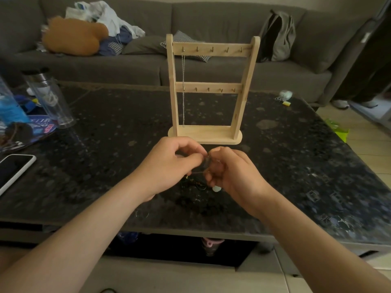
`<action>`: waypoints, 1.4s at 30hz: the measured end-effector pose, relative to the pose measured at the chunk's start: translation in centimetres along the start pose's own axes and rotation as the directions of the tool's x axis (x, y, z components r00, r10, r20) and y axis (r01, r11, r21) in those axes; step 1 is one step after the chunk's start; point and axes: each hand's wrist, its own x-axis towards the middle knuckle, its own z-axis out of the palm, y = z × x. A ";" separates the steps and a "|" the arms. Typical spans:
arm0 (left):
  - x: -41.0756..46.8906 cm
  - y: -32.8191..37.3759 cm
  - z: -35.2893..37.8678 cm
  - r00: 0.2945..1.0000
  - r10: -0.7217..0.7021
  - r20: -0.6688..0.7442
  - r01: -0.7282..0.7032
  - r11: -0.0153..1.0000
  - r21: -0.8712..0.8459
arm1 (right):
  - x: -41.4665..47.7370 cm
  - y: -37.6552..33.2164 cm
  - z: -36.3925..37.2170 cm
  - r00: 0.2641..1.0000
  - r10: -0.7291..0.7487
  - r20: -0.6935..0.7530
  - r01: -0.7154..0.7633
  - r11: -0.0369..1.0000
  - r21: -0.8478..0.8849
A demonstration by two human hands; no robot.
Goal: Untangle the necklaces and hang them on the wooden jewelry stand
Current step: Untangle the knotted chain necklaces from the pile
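A wooden jewelry stand [208, 89] with two rows of small hooks stands on the dark stone table [296, 166]. One silver chain [183, 89] hangs from the leftmost top hook down to the base. Just in front of the stand, my left hand [169, 163] and my right hand [230, 172] meet, both pinching a tangle of dark necklaces [195, 182] that droops between them to the table. A pale pendant [216, 188] shows under my right hand. The fingertips hide the exact grip.
A white phone [14, 171] lies at the table's left edge, beside a clear bottle [49, 98] and blue packaging [12, 115]. Small clips and a yellow item [284, 98] sit at the far right. A grey sofa [127, 66] with clothes runs behind.
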 end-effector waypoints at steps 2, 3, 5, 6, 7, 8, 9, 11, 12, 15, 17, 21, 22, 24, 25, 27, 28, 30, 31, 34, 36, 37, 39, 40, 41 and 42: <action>-0.1 0.2 -0.2 1.000 0.023 0.010 -0.023 0.999 -0.025 | 0.0 0.0 0.0 1.000 -0.009 0.000 0.009 1.000 -0.020; -0.1 0.3 -0.2 0.999 0.040 0.015 -0.039 0.999 -0.031 | 0.0 0.0 0.0 1.000 -0.014 0.000 0.014 1.000 -0.026; -0.2 0.4 -0.3 0.998 0.068 0.014 -0.068 0.997 -0.026 | 0.1 0.0 -0.1 1.000 -0.017 -0.003 0.017 0.999 -0.038; -0.2 0.4 -0.3 0.997 0.081 0.009 -0.081 0.997 -0.008 | 0.2 0.1 -0.1 1.000 -0.014 -0.004 0.013 0.999 -0.044; -0.2 0.3 -0.4 0.996 0.093 0.003 -0.093 0.995 0.021 | 0.2 0.1 -0.2 1.000 -0.009 -0.005 0.009 0.999 -0.049; -0.2 0.2 -0.4 0.995 0.099 0.001 -0.099 0.994 0.054 | 0.2 0.1 -0.2 1.000 -0.009 -0.007 0.008 0.998 -0.057; -0.1 0.1 -0.4 0.995 0.102 0.001 -0.101 0.991 0.082 | 0.2 0.2 -0.3 1.000 -0.010 -0.010 0.009 0.998 -0.067; -0.2 -0.1 -0.2 0.994 0.110 0.008 -0.110 0.986 0.129 | 0.2 0.3 -0.3 1.000 -0.007 -0.020 0.006 0.996 -0.084; -0.2 -0.1 -0.1 0.994 0.112 0.015 -0.113 0.983 0.147 | 0.2 0.3 -0.4 1.000 -0.006 -0.018 0.004 0.997 -0.082; -0.2 -0.1 0.2 0.993 0.093 0.068 -0.104 0.976 0.190 | 0.1 0.3 -0.6 1.000 -0.004 0.010 0.004 0.998 -0.064; -0.1 -0.3 0.2 0.991 0.063 0.120 -0.088 0.973 0.214 | 0.0 0.3 -0.7 1.000 -0.006 0.027 0.008 0.997 -0.075; 0.0 -0.3 0.0 0.989 0.033 0.141 -0.064 0.974 0.218 | -0.2 0.2 -0.8 1.000 -0.022 0.008 0.023 0.988 -0.155; 0.0 -0.2 0.0 0.991 0.016 0.132 -0.045 0.975 0.217 | -0.2 0.2 -0.8 0.999 -0.040 -0.015 0.036 0.979 -0.200; 0.0 -0.2 -0.1 0.993 -0.027 0.115 0.003 0.979 0.205 | -0.1 0.2 -0.8 0.994 -0.090 -0.059 0.070 0.957 -0.282; 0.0 -0.3 0.0 0.993 -0.048 0.112 0.027 0.984 0.175 | -0.1 0.2 -0.7 0.991 -0.114 -0.076 0.086 0.948 -0.308; 0.1 -0.3 0.1 0.989 -0.095 0.114 0.091 0.995 0.041 | -0.1 0.2 -0.5 0.983 -0.159 -0.097 0.117 0.932 -0.343; 0.2 -0.3 0.1 0.985 -0.121 0.124 0.127 0.991 -0.046 | -0.1 0.2 -0.4 0.979 -0.179 -0.099 0.134 0.926 -0.352; 0.1 0.0 0.0 0.976 -0.156 0.153 0.181 0.969 -0.169 | -0.2 0.0 -0.2 0.974 -0.204 -0.096 0.162 0.929 -0.333; 0.1 0.2 -0.2 0.973 -0.162 0.164 0.193 0.962 -0.193 | -0.2 0.0 -0.1 0.974 -0.207 -0.090 0.170 0.934 -0.313; 0.1 0.1 -0.4 0.971 -0.167 0.171 0.195 0.966 -0.168 | -0.5 -0.1 0.0 0.975 -0.210 -0.077 0.179 0.939 -0.295; 0.1 -0.1 -0.4 0.972 -0.165 0.170 0.189 0.972 -0.139 | -0.6 -0.3 0.0 0.976 -0.208 -0.062 0.180 0.936 -0.304; 0.0 -0.1 -0.4 0.972 -0.158 0.175 0.182 0.974 -0.133 | -0.7 -0.3 0.0 0.978 -0.204 -0.053 0.178 0.935 -0.308; -0.1 -0.1 -0.3 0.972 -0.143 0.187 0.169 0.977 -0.129 | -0.8 -0.4 0.0 0.977 -0.207 -0.052 0.178 0.924 -0.339; -0.1 -0.1 -0.3 0.972 -0.141 0.188 0.167 0.977 -0.132 | -0.9 -0.4 0.0 0.974 -0.219 -0.059 0.183 0.912 -0.366; -0.1 -0.1 -0.3 0.972 -0.142 0.185 0.169 0.976 -0.138 | -0.9 -0.3 0.0 0.970 -0.235 -0.067 0.191 0.899 -0.393; -0.1 -0.1 -0.2 0.973 -0.146 0.179 0.173 0.974 -0.147 | -0.8 -0.3 0.0 0.965 -0.253 -0.075 0.201 0.887 -0.416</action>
